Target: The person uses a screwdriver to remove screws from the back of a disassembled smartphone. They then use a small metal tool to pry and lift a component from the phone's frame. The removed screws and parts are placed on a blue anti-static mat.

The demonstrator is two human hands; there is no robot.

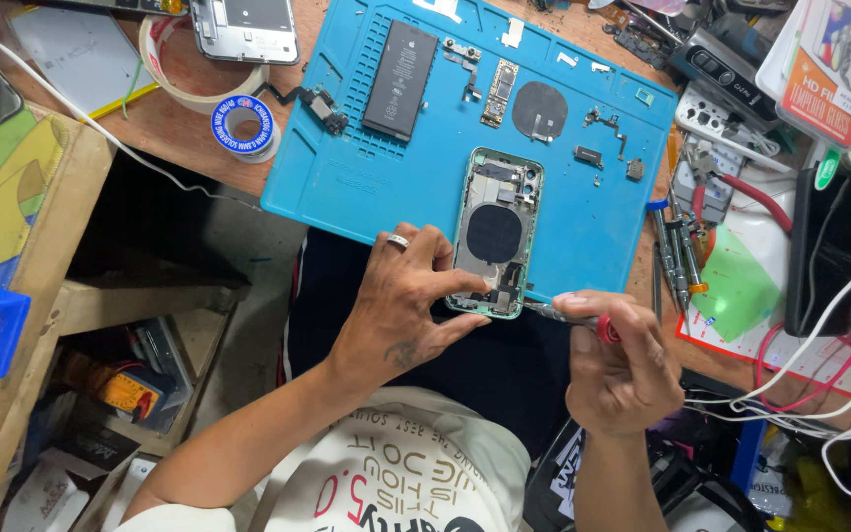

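1. The left hand [396,300], a ring on one finger, pinched the lower end of the opened pale-green phone housing [496,232], fingers narrow.
2. That housing lay on the near edge of the blue silicone work mat [347,158].
3. The right hand [618,369] was closed around a red-handled screwdriver [573,317], tip at the housing's bottom corner.
4. A black rectangular battery [400,79] rested farther up the mat.

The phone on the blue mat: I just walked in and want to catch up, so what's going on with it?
A person has an opened phone housing lying at the near edge of a blue work mat. Their left hand steadies its lower end, while their right hand holds a red-handled screwdriver with its tip at the housing's bottom corner. A removed battery and small parts lie farther back on the mat.
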